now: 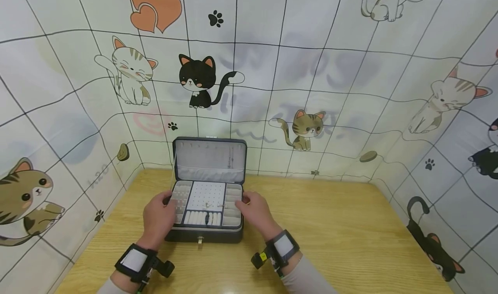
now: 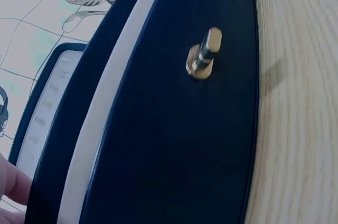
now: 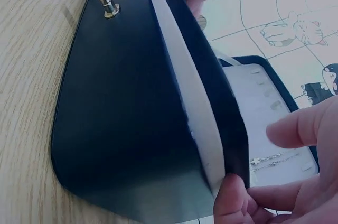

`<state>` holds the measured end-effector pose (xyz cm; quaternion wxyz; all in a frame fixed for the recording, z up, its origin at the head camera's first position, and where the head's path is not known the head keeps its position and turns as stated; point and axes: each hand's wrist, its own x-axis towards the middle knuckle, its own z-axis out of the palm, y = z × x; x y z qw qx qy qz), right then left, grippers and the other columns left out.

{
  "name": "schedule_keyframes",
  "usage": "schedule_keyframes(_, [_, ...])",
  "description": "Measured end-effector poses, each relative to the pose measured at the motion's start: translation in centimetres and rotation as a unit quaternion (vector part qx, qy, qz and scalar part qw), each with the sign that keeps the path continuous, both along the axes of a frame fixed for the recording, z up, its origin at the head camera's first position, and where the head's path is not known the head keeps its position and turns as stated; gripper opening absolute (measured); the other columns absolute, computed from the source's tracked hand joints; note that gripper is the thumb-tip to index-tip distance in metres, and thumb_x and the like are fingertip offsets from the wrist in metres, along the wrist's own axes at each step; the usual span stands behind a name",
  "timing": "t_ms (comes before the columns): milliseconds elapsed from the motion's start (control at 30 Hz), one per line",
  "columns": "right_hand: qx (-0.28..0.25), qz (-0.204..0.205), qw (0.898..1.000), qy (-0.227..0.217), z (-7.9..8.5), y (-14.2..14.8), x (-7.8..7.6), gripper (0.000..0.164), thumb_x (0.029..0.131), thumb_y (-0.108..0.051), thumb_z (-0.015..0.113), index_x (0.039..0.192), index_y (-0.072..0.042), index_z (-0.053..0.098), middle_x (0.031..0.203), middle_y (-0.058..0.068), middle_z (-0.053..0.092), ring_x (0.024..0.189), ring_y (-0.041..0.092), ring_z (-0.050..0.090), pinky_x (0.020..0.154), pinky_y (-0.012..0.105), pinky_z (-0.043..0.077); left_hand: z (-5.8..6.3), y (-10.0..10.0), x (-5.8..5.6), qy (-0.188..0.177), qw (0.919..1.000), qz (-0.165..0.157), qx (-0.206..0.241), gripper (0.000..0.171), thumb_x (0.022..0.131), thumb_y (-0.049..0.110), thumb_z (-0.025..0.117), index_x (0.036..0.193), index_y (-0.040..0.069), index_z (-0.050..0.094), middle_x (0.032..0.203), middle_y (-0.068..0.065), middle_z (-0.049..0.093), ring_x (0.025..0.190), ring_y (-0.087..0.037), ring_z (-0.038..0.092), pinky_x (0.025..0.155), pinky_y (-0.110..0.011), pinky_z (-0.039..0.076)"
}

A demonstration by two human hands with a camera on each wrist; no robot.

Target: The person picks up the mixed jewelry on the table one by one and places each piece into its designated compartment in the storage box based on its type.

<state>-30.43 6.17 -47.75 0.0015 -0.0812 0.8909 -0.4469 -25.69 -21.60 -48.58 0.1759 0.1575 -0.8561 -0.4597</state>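
Note:
A dark jewelry box (image 1: 221, 236) stands on the table with its pale-lined lid (image 1: 210, 158) raised. Its upper tray (image 1: 206, 194) has side compartments, a dotted white panel and white ring rolls (image 1: 194, 217). My left hand (image 1: 158, 216) pinches the tray's left edge; in the left wrist view only some of its fingers (image 2: 13, 184) show. On the opposite edge, my right hand (image 1: 258, 212) grips the tray's dark rim, its fingertips (image 3: 232, 203) against the outside. A pale band shows between tray and base. The gold clasp (image 3: 109, 6) sits on the front.
The wooden table (image 1: 319, 233) extends to the right of the box. Behind it hangs a white gridded cloth (image 1: 256, 69) printed with cartoon cats. Silver chain jewelry (image 3: 273, 160) is visible inside the box in the right wrist view.

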Motion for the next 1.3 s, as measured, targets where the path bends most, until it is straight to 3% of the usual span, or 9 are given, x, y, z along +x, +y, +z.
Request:
schedule_keyframes(367, [-0.02, -0.009, 1.0, -0.011, -0.6, 0.5, -0.5, 0.043, 0.095, -0.01, 0.062, 0.135, 0.005, 0.067, 0.112, 0.013, 0.067, 0.095, 0.022, 0.059, 0.074, 0.031, 0.051, 0.1, -0.4, -0.2, -0.006, 0.9996, -0.019, -0.017, 0.044, 0.104, 0.013, 0.045, 0.14, -0.006, 0.062, 0.135, -0.03, 0.067, 0.117, -0.041, 0.064, 0.1, -0.059, 0.053])
schedule_keyframes(533, [-0.019, -0.016, 1.0, -0.006, -0.7, 0.4, -0.5, 0.043, 0.092, -0.009, 0.063, 0.133, 0.004, 0.068, 0.109, 0.011, 0.067, 0.091, 0.021, 0.059, 0.071, 0.03, 0.051, -0.2, -0.4, -0.5, -0.001, 0.9975, -0.024, -0.067, 0.043, 0.104, 0.012, 0.048, 0.138, -0.008, 0.063, 0.133, -0.031, 0.068, 0.115, -0.041, 0.066, 0.098, -0.06, 0.055])
schedule_keyframes(833, [-0.017, -0.023, 1.0, 0.003, -1.0, 0.3, -0.7, 0.04, 0.092, -0.009, 0.068, 0.129, 0.004, 0.07, 0.105, 0.01, 0.068, 0.092, 0.021, 0.06, 0.075, 0.033, 0.053, -0.6, -0.5, -0.7, 0.017, 0.9738, -0.048, -0.222, 0.035, 0.101, 0.005, 0.054, 0.128, -0.011, 0.069, 0.125, -0.033, 0.071, 0.11, -0.046, 0.072, 0.092, -0.061, 0.057])
schedule_keyframes(1300, [-0.033, -0.023, 0.999, -0.005, -1.3, 0.4, -1.0, 0.039, 0.091, -0.009, 0.069, 0.128, 0.001, 0.072, 0.102, 0.008, 0.069, 0.088, 0.019, 0.062, 0.072, 0.03, 0.054, -0.6, -1.0, -0.9, 0.032, 0.9585, -0.043, -0.28, 0.025, 0.097, 0.005, 0.062, 0.114, -0.006, 0.077, 0.111, -0.029, 0.077, 0.095, -0.042, 0.076, 0.081, -0.057, 0.06])
